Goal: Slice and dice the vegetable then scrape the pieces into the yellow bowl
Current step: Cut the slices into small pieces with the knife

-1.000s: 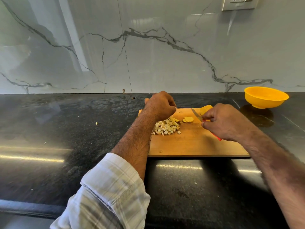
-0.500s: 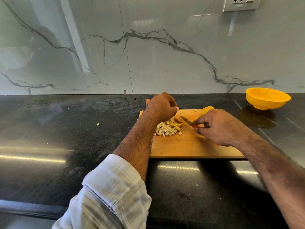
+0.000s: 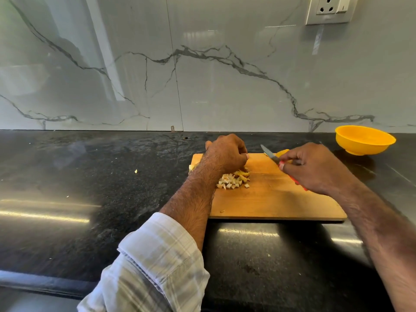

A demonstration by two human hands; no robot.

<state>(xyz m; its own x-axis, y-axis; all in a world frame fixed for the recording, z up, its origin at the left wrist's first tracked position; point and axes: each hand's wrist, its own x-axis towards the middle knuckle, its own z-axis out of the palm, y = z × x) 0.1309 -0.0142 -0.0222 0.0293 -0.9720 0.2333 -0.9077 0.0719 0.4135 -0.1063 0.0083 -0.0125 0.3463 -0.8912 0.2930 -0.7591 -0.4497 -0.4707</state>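
Observation:
A wooden cutting board (image 3: 276, 199) lies on the black counter. A pile of pale diced vegetable pieces (image 3: 233, 181) sits on its left part, with a yellow slice at the pile's far edge. My left hand (image 3: 226, 153) hovers curled just above and behind the pile; what its fingertips touch is hidden. My right hand (image 3: 315, 167) grips a red-handled knife (image 3: 271, 156), blade pointing up-left above the board. A yellow vegetable piece (image 3: 283, 152) peeks out behind the blade at the board's far edge. The yellow bowl (image 3: 364, 139) stands at the far right.
The black stone counter (image 3: 90, 188) carries a few stray vegetable bits on its left part. A marble backsplash rises behind, with a wall socket (image 3: 329, 9) at the top right. The counter's front edge runs along the bottom left.
My right hand drew the knife left to the pile with a slice, then swung back right and lifted the blade. The slice now lies at the pile. My left hand stayed put.

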